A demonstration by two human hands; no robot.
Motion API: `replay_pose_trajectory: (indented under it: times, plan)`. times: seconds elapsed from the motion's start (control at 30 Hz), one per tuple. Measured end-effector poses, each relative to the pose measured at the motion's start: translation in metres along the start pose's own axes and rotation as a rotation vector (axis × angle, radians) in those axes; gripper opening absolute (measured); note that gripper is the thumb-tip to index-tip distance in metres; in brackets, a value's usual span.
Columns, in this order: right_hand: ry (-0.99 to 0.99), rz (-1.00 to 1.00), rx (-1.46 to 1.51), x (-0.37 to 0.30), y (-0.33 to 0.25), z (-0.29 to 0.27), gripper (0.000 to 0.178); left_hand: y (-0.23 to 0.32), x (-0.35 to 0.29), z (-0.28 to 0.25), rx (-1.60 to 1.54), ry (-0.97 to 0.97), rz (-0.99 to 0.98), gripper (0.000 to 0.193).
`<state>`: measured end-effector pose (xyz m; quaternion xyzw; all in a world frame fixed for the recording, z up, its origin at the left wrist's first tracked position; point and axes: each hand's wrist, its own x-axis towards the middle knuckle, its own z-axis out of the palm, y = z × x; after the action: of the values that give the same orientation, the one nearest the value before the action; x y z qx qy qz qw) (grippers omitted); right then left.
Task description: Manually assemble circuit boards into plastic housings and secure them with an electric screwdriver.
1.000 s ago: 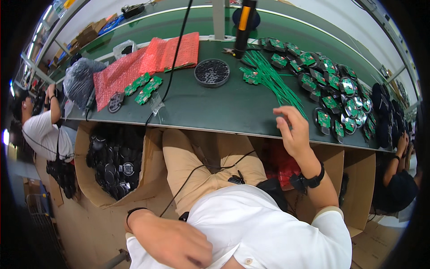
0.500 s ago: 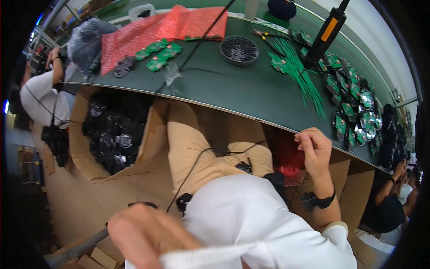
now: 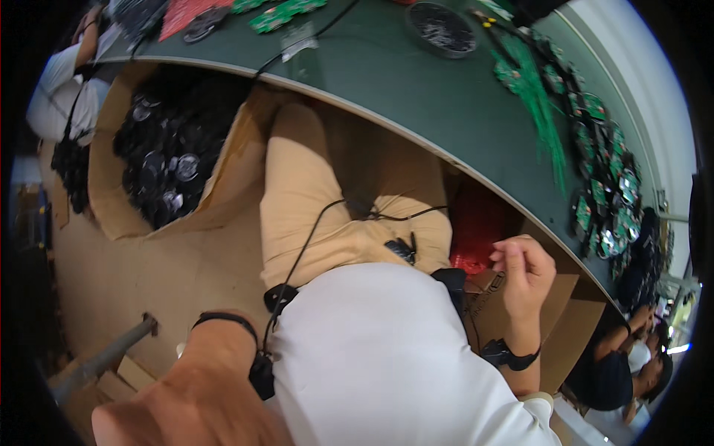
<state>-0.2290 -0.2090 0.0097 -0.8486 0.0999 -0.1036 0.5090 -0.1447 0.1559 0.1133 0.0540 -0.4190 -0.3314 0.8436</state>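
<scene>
The fingers [image 3: 539, 260] of my right hand [image 3: 528, 278] were loosely curled, slightly apart, near red plastic [image 3: 474, 236] beneath the table [image 3: 416, 93]. My left hand's [image 3: 186, 411] finger state could not be determined. Green circuit boards [image 3: 582, 213] lay massed rightward.

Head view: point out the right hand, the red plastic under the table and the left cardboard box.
Right hand [image 3: 526, 272]: head view, middle of the hand.
Red plastic [image 3: 474, 229]: head view, middle of its visible part.
Left cardboard box [image 3: 239, 157]: head view, its right flap.
</scene>
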Motion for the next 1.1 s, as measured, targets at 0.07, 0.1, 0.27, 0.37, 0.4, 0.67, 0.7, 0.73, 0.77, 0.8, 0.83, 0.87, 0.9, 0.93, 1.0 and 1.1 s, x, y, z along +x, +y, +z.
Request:
replay_pose_trajectory:
  times: [0.07, 0.1, 0.27, 0.37, 0.4, 0.67, 0.7, 0.73, 0.77, 0.8, 0.83, 0.87, 0.9, 0.93, 1.0, 1.1]
  plan:
    - [-0.01, -0.007, -0.019, -0.002, -0.001, 0.004, 0.018, 0.003, -0.007, -0.007, 0.038, -0.075, -0.002, 0.012]
    - [-0.011, -0.029, -0.011, -0.001, -0.001, 0.005, 0.016, 0.003, -0.009, -0.009, 0.041, -0.054, 0.0, 0.01]
    - [-0.015, -0.049, 0.033, 0.001, 0.004, 0.012, 0.015, 0.001, -0.008, -0.017, 0.223, -0.09, 0.076, 0.006]
    - [-0.051, -0.061, 0.033, 0.002, 0.006, 0.014, 0.015, 0.006, -0.006, -0.029, 0.297, -0.205, 0.116, 0.008]
    - [-0.058, -0.067, 0.033, 0.003, 0.006, 0.015, 0.015, 0.01, -0.007, -0.031, 0.333, -0.223, 0.088, 0.009]
    - [-0.078, -0.101, 0.024, 0.015, 0.01, 0.028, 0.016, 0.016, -0.01, -0.044, 0.649, -0.099, -0.05, 0.013]
    - [-0.08, -0.104, 0.023, 0.016, 0.012, 0.03, 0.016, 0.014, -0.011, -0.044, 0.736, -0.059, -0.056, 0.014]
    - [-0.1, -0.116, 0.031, 0.017, 0.014, 0.032, 0.019, 0.013, -0.011, -0.044, 0.811, -0.013, -0.061, 0.015]
    - [-0.098, -0.107, 0.038, 0.018, 0.016, 0.034, 0.016, 0.012, -0.01, -0.044, 0.861, 0.041, -0.072, 0.016]
    - [-0.106, -0.117, 0.03, 0.018, 0.016, 0.036, 0.015, 0.012, -0.009, -0.043, 0.939, 0.058, -0.056, 0.017]
    - [-0.113, -0.118, 0.038, 0.018, 0.016, 0.037, 0.015, 0.013, -0.006, -0.043, 0.991, 0.083, -0.049, 0.018]
    - [-0.119, -0.146, 0.02, 0.021, 0.016, 0.037, 0.014, 0.015, -0.003, -0.041, 1.021, 0.107, -0.05, 0.019]
    - [-0.122, -0.164, 0.009, 0.022, 0.014, 0.037, 0.014, 0.02, 0.0, -0.038, 1.124, 0.116, -0.004, 0.019]
    - [-0.12, -0.178, 0.002, 0.023, 0.01, 0.037, 0.013, 0.027, 0.005, -0.037, 1.207, 0.12, 0.034, 0.02]
    - [-0.099, -0.199, -0.02, 0.028, -0.002, 0.032, 0.012, 0.045, 0.017, -0.031, 1.321, 0.167, 0.251, 0.021]
    - [-0.043, -0.289, -0.062, 0.04, -0.032, 0.014, 0.011, 0.092, 0.028, 0.002, 1.491, 0.219, 0.716, 0.03]
